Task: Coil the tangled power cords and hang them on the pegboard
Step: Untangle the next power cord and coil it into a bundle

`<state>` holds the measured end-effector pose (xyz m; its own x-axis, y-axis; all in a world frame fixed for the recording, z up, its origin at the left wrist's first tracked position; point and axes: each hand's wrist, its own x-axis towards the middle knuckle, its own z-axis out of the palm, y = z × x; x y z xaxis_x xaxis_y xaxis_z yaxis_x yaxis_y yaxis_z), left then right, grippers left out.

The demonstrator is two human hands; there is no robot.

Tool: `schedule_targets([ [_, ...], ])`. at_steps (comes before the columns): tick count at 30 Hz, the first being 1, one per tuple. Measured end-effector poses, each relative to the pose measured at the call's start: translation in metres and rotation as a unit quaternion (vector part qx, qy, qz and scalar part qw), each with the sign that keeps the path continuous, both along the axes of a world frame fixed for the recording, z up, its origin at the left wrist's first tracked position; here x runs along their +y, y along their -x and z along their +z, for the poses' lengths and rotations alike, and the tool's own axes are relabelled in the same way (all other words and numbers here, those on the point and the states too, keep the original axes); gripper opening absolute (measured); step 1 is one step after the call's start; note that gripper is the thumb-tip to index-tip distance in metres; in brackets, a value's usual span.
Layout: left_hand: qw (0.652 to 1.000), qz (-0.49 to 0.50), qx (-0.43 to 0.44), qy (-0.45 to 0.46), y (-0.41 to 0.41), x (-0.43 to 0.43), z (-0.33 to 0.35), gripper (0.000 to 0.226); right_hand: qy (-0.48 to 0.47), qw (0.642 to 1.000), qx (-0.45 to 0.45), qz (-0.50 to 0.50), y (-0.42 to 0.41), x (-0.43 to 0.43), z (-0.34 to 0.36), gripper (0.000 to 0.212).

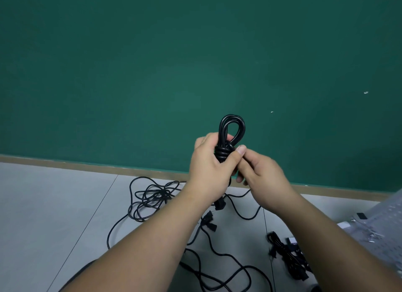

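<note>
In front of the dark green wall [174, 63], above the grey tiled floor [54, 193], both hands hold one coiled black power cord [223, 153] upright. A rounded loop stands above the hands, and several turns of the cord bind the bundle's waist.

Step in hand: judged to be the binding of this coil, late in the wrap.

Hand state:
- The left hand [208, 167] is closed round the bundle below the turns, back of the hand toward the camera, forearm rising from lower left.
- The right hand [261, 172] has its fingers curled and pinches at the turns, thumb tip pressed on their right side. Whether it also grips the free end cannot be told.

A black plug hangs just below the left hand.

Next move: probably secure the tail so the turns cannot slip, then carry the coil to the pale perforated pegboard [382, 226] at the lower right edge.

Remaining work: a tangle of thin black cords [152, 196] lies on the floor; a bundled black cord [287, 254] lies beside the pegboard.
</note>
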<state>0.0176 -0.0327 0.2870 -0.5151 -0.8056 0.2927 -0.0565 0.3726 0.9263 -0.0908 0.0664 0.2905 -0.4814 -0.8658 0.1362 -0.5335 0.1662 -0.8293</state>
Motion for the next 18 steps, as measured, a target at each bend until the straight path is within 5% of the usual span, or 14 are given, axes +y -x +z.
schedule_targets([
  [10,1.000,0.005,0.003,-0.016,0.008,0.002,-0.006,0.023,-0.078,0.965,0.216,-0.124,-0.001,0.012,-0.007,0.038],
  [15,0.998,-0.046,0.009,-0.037,0.010,0.011,-0.001,0.022,0.065,0.994,-0.009,-0.092,0.008,0.024,0.013,0.038],
  [18,0.992,-0.103,0.018,-0.068,0.016,0.026,-0.005,0.015,0.150,0.974,-0.163,-0.055,0.006,0.026,0.023,0.026],
])
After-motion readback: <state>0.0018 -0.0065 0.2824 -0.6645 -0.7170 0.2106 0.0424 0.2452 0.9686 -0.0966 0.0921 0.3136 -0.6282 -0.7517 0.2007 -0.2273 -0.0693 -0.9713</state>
